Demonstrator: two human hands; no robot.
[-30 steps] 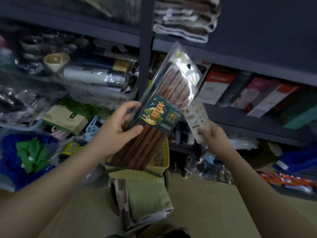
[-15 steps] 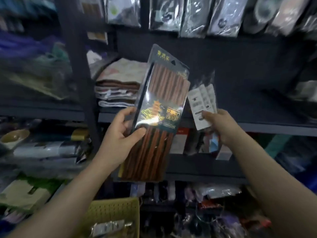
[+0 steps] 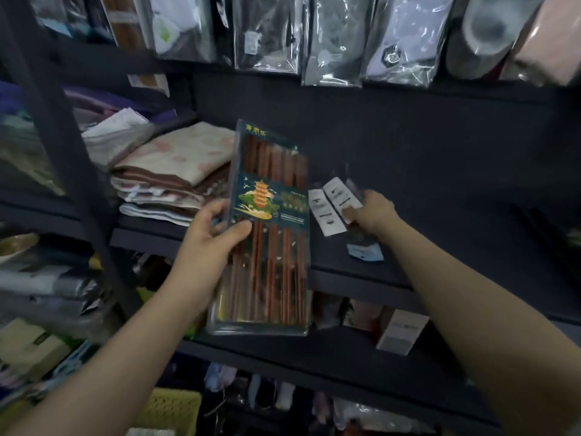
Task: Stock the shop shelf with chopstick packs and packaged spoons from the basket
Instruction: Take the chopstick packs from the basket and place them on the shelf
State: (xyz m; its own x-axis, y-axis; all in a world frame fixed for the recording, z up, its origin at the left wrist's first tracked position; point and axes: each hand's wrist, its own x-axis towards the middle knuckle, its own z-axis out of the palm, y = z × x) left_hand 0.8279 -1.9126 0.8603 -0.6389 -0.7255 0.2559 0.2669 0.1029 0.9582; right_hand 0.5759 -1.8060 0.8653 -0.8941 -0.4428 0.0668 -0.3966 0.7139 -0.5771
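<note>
The left hand (image 3: 213, 237) grips a chopstick pack (image 3: 267, 228) by its left edge, thumb across the front and fingers curled behind out of sight; the pack stands nearly upright in front of the dark shelf (image 3: 361, 272), its lower end hanging below the shelf's front edge, and whether its top touches anything behind cannot be told; brown sticks show through clear wrap, with a dark label bearing a pagoda picture across the middle. The right hand (image 3: 371, 212) pinches a few small packets (image 3: 333, 206) with white labels, held over the shelf; they are blurred, so their contents are hard to make out, and the print cannot be read; a bluish end pokes out below the hand. Left of the pack, folded cloths (image 3: 166, 174) lie stacked on the same shelf. Plastic-wrapped goods (image 3: 339, 39) hang along the top, cut off by the frame. A yellow basket (image 3: 176, 410) shows only a corner at the bottom edge, partly behind the left forearm; a small white box (image 3: 402, 332) stands on the shelf below.
</note>
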